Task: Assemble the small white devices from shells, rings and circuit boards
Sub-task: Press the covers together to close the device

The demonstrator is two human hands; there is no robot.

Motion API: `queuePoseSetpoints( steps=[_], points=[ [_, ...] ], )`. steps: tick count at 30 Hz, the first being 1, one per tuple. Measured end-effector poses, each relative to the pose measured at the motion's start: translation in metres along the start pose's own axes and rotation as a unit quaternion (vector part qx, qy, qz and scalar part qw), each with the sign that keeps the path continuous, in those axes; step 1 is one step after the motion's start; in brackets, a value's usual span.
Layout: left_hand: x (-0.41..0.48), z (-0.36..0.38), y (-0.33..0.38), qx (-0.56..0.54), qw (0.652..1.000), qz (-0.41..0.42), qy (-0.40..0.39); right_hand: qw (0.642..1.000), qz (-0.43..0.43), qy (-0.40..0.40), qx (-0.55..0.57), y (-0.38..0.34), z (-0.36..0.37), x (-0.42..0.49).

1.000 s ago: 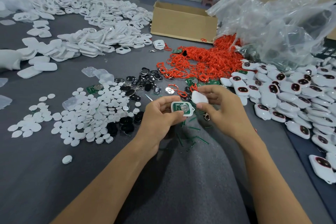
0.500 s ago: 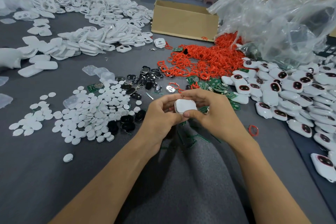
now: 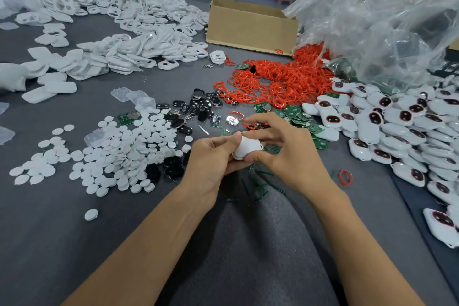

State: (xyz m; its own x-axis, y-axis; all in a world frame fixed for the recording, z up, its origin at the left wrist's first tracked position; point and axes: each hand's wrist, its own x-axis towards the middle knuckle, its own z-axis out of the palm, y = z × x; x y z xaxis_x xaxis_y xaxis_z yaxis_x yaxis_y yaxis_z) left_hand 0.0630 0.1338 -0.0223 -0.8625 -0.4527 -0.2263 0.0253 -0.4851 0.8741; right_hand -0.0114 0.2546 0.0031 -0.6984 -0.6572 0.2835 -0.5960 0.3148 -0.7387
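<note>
**Two hands close on a white device amid heaps of parts**

A small white device [image 3: 246,148] is held just above the grey table [image 3: 74,231], at the centre of the view, between a person's two bare hands. Its smooth white back faces the camera. Its long axis runs roughly across the view, rising slightly to the right, with the small lug end toward the right hand [image 3: 290,154]. The left hand [image 3: 211,159] grips the device's left end, fingers curled beneath and thumb pressed on the upper edge. The right hand pinches the other end, forefinger laid along the top and thumb under the near edge.

Just beyond the hands lie green circuit boards [image 3: 298,114] and a scatter of black parts [image 3: 198,107]. Behind these spreads a heap of red rings [image 3: 285,79]; a lone ring [image 3: 345,177] lies near the right wrist. Finished devices [image 3: 397,119] with dark oval windows are piled at right, white discs [image 3: 119,154] at left. White shells [image 3: 129,45] cover the far left, beside a cardboard box [image 3: 250,27] and a clear plastic bag [image 3: 385,20].
</note>
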Motion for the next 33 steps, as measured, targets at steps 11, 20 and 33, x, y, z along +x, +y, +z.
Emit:
queuePoseSetpoints(
  steps=[11, 20, 33],
  points=[
    [0.000, 0.004, -0.003, 0.023, 0.998, 0.035, 0.038, 1.000, -0.005, 0.024, -0.017, 0.002, 0.005, -0.001],
    [0.003, 0.000, 0.002, -0.049, 0.999, -0.015, 0.001, 0.999, -0.014, 0.026, 0.033, 0.001, 0.008, -0.001],
    [0.005, -0.005, 0.002, -0.076, 0.996, -0.029, -0.034, 0.999, -0.018, 0.020, 0.039, 0.005, 0.006, -0.001]
  ],
)
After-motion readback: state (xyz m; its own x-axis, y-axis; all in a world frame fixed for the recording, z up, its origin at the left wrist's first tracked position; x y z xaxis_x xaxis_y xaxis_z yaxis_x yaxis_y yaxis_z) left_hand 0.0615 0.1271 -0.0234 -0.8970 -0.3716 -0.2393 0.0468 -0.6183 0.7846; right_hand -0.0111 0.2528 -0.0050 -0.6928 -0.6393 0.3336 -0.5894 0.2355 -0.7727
